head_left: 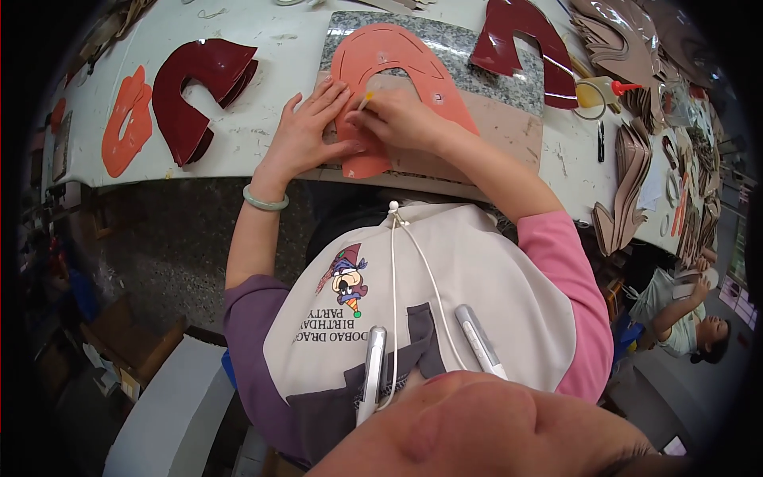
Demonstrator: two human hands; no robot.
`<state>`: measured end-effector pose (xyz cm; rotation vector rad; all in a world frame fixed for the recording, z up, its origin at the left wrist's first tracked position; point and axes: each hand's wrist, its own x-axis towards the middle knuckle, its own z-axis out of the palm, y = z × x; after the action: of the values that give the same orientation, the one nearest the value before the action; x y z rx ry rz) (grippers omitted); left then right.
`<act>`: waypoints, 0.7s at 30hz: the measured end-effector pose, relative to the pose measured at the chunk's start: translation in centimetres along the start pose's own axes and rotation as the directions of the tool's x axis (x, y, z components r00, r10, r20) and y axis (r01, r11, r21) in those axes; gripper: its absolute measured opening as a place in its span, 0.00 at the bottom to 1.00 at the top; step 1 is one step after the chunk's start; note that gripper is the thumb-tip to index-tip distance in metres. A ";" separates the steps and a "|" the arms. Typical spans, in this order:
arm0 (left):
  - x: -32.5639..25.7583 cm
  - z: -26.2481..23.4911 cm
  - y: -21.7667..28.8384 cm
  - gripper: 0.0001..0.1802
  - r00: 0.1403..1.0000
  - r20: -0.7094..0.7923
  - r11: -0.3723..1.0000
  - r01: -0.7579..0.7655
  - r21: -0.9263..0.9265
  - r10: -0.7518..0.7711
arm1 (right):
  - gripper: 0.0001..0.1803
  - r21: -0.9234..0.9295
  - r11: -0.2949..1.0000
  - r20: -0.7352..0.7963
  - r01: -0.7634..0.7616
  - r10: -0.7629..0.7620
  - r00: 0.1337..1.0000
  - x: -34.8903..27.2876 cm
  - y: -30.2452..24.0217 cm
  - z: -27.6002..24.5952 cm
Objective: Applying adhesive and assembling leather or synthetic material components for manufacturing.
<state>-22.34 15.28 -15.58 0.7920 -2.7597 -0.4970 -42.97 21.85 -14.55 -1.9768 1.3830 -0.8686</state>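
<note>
Salmon U-shaped slotted template [425, 60] at 12 o'clock, partly over speckled stone slab [485, 87]. Left hand [316, 119] at 11, spread flat, ungripping; right hand [397, 119] pinching slim yellow-tipped tool [366, 98]. Apparently working inner edge; next move calls for steady template.

Two maroon U-shapes [171, 91], perhaps three coral templates [377, 54]

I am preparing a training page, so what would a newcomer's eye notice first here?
Probably the slotted salmon-orange template at top centre, with the left hand spread at its edge and the right hand gripping a slim tool. Next, the glossy dark-red arched pieces farther left, and the red-nozzled bottle at right.
</note>
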 end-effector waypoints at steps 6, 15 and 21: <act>0.5 -0.4 0.4 0.43 1.000 0.016 1.000 0.004 0.013 -0.004 | 0.09 -0.049 0.999 -0.029 -0.001 -0.001 1.000 -0.3 0.3 0.2; 0.3 -0.7 0.7 0.43 1.000 0.017 0.999 0.014 0.041 -0.015 | 0.09 -0.027 0.986 -0.170 -0.167 0.160 0.972 -3.5 2.4 -5.8; 0.4 -0.6 0.7 0.43 1.000 0.025 0.999 0.018 0.042 -0.019 | 0.09 -0.018 0.943 -0.246 -0.333 0.319 0.916 -6.0 4.3 -6.8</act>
<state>-22.82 15.51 -14.74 0.8264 -2.7969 -0.4579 -52.28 25.62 -14.65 -1.6519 1.8333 -0.9371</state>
